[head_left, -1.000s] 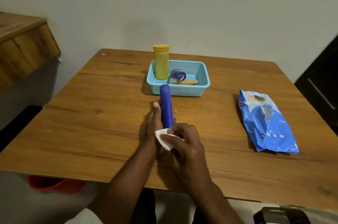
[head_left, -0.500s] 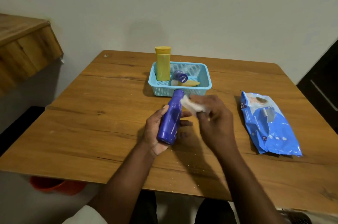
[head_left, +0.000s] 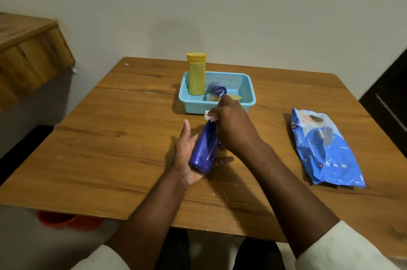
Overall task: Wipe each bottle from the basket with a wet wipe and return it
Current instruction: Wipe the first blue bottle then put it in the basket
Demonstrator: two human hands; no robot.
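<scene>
Wooden table (head_left: 110, 148): carries everything I list here; pale crumbs speckle its near edge.

Wet-wipe pack (head_left: 323, 148): blue, lying flat on the right side, well apart from the work.

Basket (head_left: 193, 105): light blue mesh, at the far centre. I count a yellow bottle (head_left: 196, 77) standing upright in its left end, a small dark blue bottle (head_left: 217, 89) on its side, and a pale item beneath that I cannot identify.

Blue bottle (head_left: 206, 148): out of the basket, tilted, its base in my left palm, its neck toward the basket.

Left hand (head_left: 187, 153): cradles the bottle from below, fingers loosely curled round it.

Right hand (head_left: 233, 125): closed over the bottle's top, pinching the wipe.

Wet wipe (head_left: 210, 116): white, bunched at the neck.

Risk, as I judge it: the loose left hold may let the wet bottle slide out under wiping pressure.
</scene>
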